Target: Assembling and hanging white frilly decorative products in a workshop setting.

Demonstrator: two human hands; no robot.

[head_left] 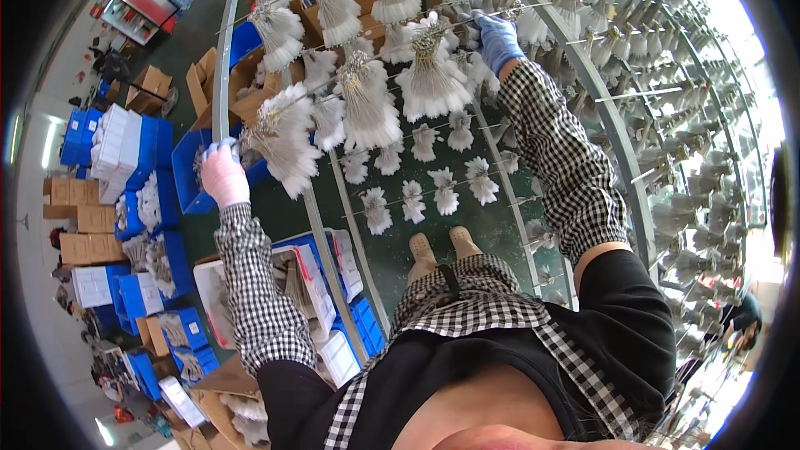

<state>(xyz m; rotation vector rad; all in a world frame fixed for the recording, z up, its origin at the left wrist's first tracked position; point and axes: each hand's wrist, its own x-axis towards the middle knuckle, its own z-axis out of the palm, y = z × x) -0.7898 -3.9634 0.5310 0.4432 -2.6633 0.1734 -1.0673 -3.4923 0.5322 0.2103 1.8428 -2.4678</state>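
Note:
A thin metal rod (460, 22) runs slantwise in front of me, hung with white feathery bunches. Three large bunches show on it: a left bunch (286, 140), a middle bunch (365, 106) and a right bunch (433, 83). My left hand (223, 173), in a pink glove, is closed at the rod's left end, beside an upright metal rack post (222, 75); its fingertips are partly hidden. Near the rod's other end, my right hand (497, 40), in a blue glove, has its fingers curled round the rod.
More rods with white bunches (446, 192) hang lower and behind. A curved-looking metal frame bar (612, 108) stands right of my arm, with dense rows of bunches beyond. Blue bins (193, 171), cardboard boxes (92, 248) and white trays (312, 296) stand at the left.

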